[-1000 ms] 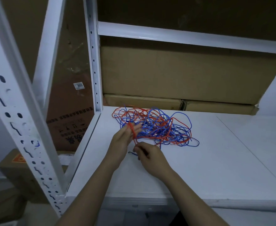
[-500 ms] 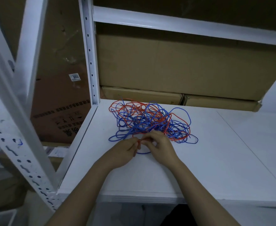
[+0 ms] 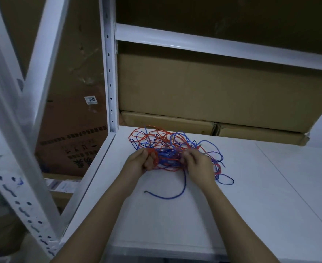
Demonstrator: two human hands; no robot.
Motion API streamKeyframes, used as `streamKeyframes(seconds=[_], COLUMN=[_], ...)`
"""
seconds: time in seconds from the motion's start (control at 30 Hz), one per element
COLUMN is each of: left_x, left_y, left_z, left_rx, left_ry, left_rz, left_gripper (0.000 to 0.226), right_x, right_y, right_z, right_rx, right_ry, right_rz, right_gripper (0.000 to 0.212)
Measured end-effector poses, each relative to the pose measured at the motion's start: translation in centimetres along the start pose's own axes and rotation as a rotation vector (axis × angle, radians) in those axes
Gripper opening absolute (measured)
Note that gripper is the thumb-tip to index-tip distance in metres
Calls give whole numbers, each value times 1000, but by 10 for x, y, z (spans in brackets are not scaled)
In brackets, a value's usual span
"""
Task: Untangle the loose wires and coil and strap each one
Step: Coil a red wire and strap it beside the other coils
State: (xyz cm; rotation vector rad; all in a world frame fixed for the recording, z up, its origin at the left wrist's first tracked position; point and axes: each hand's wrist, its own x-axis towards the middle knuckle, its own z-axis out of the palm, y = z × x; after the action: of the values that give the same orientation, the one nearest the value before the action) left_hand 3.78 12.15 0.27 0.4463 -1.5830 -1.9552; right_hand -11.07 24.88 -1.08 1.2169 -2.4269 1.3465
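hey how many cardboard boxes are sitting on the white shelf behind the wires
3: one large box spanning the back, resting on two flat boxes, left and right, directly behind the wire tangle. More may be hidden behind them.

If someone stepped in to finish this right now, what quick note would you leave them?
Left hand grips red strands at the left edge of the tangle.
Right hand holds strands at its right side.
The red and blue wires are one knotted heap on the white shelf; one blue end trails free toward the front.
Done: nothing separated, coiled or strapped.
Left: untangle, then coil and strap each wire. No strap is visible.
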Motion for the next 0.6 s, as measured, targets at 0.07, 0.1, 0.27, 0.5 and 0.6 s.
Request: streamKeyframes(seconds=[0.07,0.1,0.27,0.5,0.6], left_x=[6,8,9,7,0], left_y=[8,12,45,99,102], left_z=[4,7,25,28,19], left_rx=[45,84,171,97,48], left_ry=[-19,-39,-67,-109,-132], left_rz=[26,61,172,281,266], left_gripper=[40,43,40,36,35], right_x=[13,19,45,73,69], right_y=[-10,-14,-53,-148,-139], right_z=[-11,-16,-39,-86,-73], right_rx=[169,185,292,325,287], right_ry=[145,172,207,391,399], right_rz=[44,48,5,-336,-281], right_gripper=[25,22,19,21,19])
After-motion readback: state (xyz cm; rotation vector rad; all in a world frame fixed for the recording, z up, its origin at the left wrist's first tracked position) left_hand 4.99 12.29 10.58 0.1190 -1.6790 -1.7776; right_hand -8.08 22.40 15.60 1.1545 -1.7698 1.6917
